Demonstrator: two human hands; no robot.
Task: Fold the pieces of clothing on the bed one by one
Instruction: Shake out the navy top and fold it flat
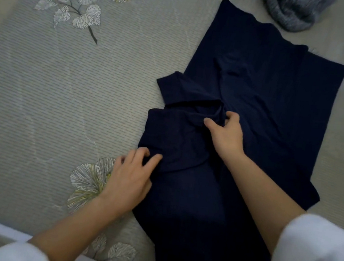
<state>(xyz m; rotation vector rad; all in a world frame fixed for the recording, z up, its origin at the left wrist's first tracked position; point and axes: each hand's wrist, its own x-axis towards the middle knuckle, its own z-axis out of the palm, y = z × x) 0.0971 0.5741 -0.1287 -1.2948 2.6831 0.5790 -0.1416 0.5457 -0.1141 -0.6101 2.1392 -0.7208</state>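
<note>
From my remote view, the navy garment [243,121] lies spread on the right half of the bed cover [63,96]. The right hand [227,135] grips a bunched fold at its middle, and the left hand [128,179] pinches its left edge nearer me. Bare cover lies open to the left, the bed's near edge runs just below the forearms, and a grey garment [293,13] sits beyond the far end.

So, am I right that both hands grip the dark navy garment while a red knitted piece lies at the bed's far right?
Not quite: the head view shows the knitted piece is grey, not red. The rest holds: the left hand and the right hand both grip the dark navy garment, and the knitted piece lies at the far right of the bed.
</note>
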